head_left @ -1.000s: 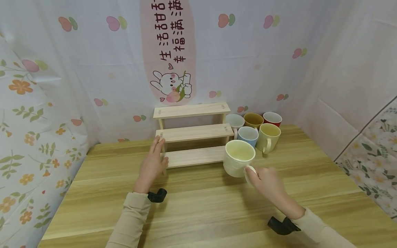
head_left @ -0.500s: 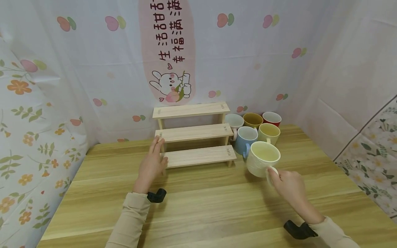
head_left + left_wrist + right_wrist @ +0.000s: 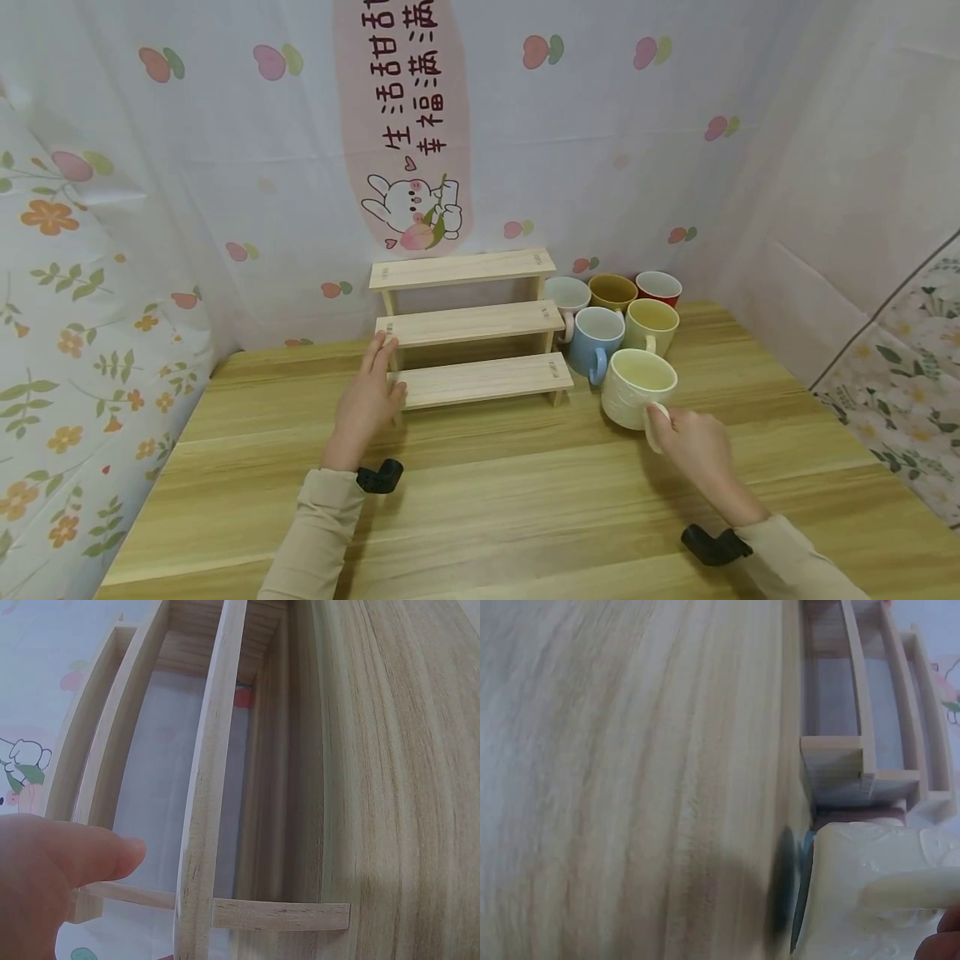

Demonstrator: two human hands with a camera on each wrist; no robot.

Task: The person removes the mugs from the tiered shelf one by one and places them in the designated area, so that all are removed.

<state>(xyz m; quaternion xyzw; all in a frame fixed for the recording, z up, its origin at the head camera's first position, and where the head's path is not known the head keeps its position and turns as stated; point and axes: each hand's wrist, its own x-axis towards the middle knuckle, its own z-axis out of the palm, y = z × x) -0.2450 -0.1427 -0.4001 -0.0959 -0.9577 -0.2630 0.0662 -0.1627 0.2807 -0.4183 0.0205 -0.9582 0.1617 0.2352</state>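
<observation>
A cream mug (image 3: 638,389) with a raised pattern is held by its handle in my right hand (image 3: 693,450), to the right of the wooden three-tier rack (image 3: 480,382). In the right wrist view, a narrow shadowed gap shows between the mug's base and the table. Just behind it stand a blue mug (image 3: 596,343) and a pale yellow mug (image 3: 651,327). My left hand (image 3: 365,408) rests at the rack's left end with fingers extended. In the left wrist view its thumb (image 3: 112,855) lies by the side strut, and the other fingers are hidden.
Behind the blue and yellow mugs are a white mug (image 3: 567,293), a mustard mug (image 3: 612,292) and a red mug (image 3: 659,287) with a white inside. The wooden table (image 3: 480,508) reaches back to a printed curtain (image 3: 615,200).
My right hand has carried the cream mug rightward from in front of the rack's right end, then lowered it slightly. The left hand stays at the rack.
</observation>
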